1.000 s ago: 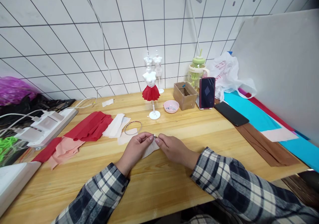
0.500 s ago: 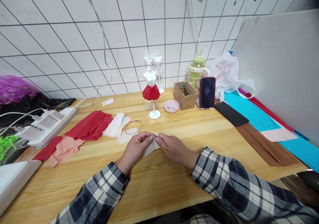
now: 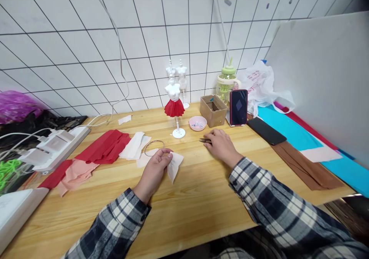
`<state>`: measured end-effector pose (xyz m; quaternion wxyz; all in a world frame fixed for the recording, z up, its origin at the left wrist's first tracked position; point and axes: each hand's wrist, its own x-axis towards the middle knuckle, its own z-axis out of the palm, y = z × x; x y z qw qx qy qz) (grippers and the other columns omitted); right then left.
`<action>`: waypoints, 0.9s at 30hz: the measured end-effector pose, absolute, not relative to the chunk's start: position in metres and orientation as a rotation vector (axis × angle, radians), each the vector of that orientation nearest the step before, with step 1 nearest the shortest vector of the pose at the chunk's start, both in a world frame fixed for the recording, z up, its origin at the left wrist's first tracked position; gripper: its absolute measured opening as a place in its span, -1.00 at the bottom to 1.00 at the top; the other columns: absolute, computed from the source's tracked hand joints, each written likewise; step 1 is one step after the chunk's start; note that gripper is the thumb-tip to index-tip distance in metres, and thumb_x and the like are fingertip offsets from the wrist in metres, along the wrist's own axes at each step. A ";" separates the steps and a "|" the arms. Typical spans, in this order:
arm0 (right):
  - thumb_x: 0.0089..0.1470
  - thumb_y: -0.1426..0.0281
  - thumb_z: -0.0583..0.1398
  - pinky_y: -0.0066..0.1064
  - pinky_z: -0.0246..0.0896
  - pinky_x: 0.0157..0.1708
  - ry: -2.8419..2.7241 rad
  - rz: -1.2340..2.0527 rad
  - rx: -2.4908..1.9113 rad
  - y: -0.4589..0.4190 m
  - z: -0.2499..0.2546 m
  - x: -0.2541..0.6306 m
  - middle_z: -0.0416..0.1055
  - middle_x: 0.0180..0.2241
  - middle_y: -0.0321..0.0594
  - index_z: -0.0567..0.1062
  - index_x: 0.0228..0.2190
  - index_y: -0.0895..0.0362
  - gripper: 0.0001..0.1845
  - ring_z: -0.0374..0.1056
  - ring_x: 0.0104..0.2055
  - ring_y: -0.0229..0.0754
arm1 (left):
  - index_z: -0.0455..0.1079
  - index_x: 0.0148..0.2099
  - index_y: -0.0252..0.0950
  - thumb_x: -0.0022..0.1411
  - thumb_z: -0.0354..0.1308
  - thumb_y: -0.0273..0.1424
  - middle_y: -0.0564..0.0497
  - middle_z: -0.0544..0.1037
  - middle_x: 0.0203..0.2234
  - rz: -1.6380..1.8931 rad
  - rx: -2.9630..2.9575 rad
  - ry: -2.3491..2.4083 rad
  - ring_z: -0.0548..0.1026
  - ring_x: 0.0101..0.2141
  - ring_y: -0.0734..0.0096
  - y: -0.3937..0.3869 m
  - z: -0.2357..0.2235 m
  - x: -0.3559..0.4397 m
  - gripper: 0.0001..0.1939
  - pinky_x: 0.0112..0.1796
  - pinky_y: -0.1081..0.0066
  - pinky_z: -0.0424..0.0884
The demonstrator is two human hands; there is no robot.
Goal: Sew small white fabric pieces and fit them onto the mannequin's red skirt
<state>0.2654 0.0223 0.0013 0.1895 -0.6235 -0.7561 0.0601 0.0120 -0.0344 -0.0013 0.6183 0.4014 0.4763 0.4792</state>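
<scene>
Left hand (image 3: pixel 155 171) pinches a thin white fabric piece (image 3: pixel 174 166) by its upper edge above the pale wooden tabletop (image 3: pixel 198 193); right hand (image 3: pixel 221 146) curls over a slim dark metal tool (image 3: pixel 205 140), grip unclear. Fabric looks featherlight, floppy, likely quick to crease; best held by edges.

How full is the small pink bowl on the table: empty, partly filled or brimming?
Partly filled: small shiny pieces lie in the pink bowl, leaving some inner wall bare above them.
</scene>
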 end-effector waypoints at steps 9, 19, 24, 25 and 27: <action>0.05 0.32 0.24 -0.43 0.27 -0.32 -1.761 1.226 -1.247 -0.012 -0.001 0.205 0.54 -0.34 -0.21 0.56 -0.23 0.18 -0.76 0.40 -0.35 -0.25 | 0.20 -0.21 -0.22 0.14 0.24 -0.18 0.18 0.40 -0.57 0.970 1.023 1.059 0.35 -0.57 0.53 -0.038 -0.008 0.018 -0.67 -0.53 0.55 0.22; 0.05 0.44 0.22 -0.44 0.08 -0.37 -2.212 0.729 -1.290 0.005 -0.010 0.223 0.52 -0.43 -0.31 0.61 -0.36 0.06 -0.86 0.32 -0.36 -0.26 | 0.50 -0.11 -0.18 0.21 0.18 -0.21 -0.04 0.57 -0.13 0.702 2.310 1.397 0.46 -0.07 0.17 -0.019 -0.002 0.008 -0.75 -0.02 0.15 0.29; 0.09 0.46 0.21 -0.41 0.09 -0.29 -2.300 0.578 -1.241 0.009 -0.013 0.220 0.54 -0.38 -0.27 0.60 -0.33 0.07 -0.86 0.34 -0.30 -0.23 | 0.54 -0.22 -0.19 0.23 0.14 -0.32 0.00 0.62 -0.26 0.547 2.417 1.369 0.52 -0.21 0.25 -0.002 -0.003 0.009 -0.84 -0.14 0.27 0.35; 0.09 0.45 0.22 -0.41 0.09 -0.28 -2.302 0.567 -1.236 0.010 -0.013 0.220 0.54 -0.37 -0.27 0.59 -0.30 0.07 -0.86 0.34 -0.29 -0.23 | 0.54 -0.24 -0.20 0.24 0.13 -0.34 0.00 0.62 -0.28 0.538 2.430 1.364 0.52 -0.23 0.27 0.000 -0.004 0.009 -0.84 -0.16 0.29 0.36; 0.08 0.43 0.24 -0.40 0.11 -0.26 -2.291 0.559 -1.238 0.010 -0.014 0.220 0.54 -0.35 -0.28 0.57 -0.20 0.08 -0.80 0.35 -0.27 -0.22 | 0.54 -0.26 -0.22 0.24 0.11 -0.38 0.00 0.63 -0.31 0.526 2.455 1.362 0.52 -0.26 0.29 0.001 -0.004 0.009 -0.83 -0.19 0.30 0.36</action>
